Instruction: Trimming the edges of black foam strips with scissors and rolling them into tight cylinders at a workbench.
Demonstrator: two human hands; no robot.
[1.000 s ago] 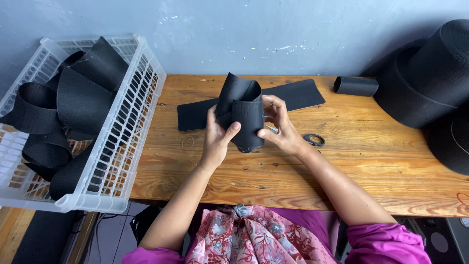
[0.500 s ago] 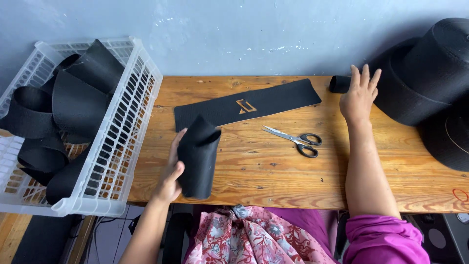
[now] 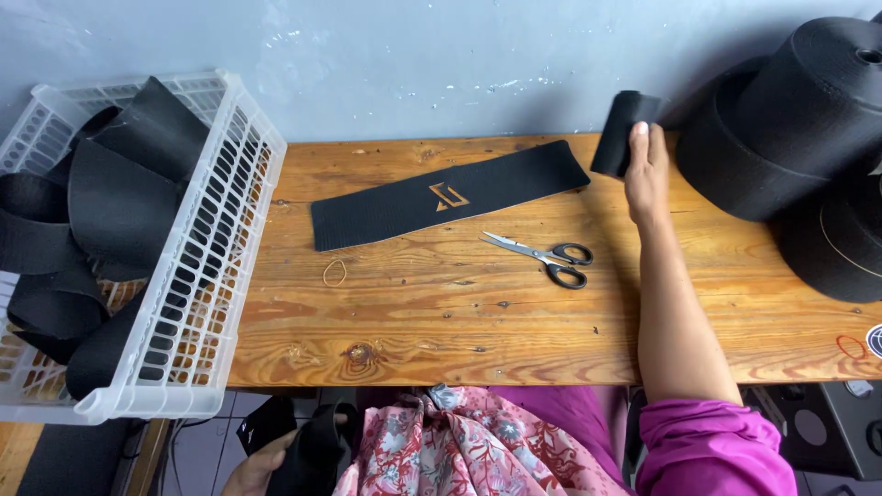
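My right hand (image 3: 646, 170) reaches to the far right of the wooden table (image 3: 441, 312) and grips the loose end of black elastic band (image 3: 623, 129) coming off a big black roll (image 3: 790, 110). My left hand (image 3: 262, 464) is down below the table's front edge, holding a folded black band piece (image 3: 308, 441) near my lap. A flat black band strip with a small gold mark (image 3: 450, 195) lies across the middle of the table. Black-handled scissors (image 3: 547, 254) rest just in front of it.
A white plastic basket (image 3: 197, 285) on the left holds several folded black band pieces (image 3: 110, 193). A rubber band (image 3: 334, 272) lies near the strip's left end. More black rolls (image 3: 841, 243) sit at the right edge, with a grey wall behind.
My left hand has carried the folded band piece off the table down below its front edge. My right hand has closed on the band end by the roll.
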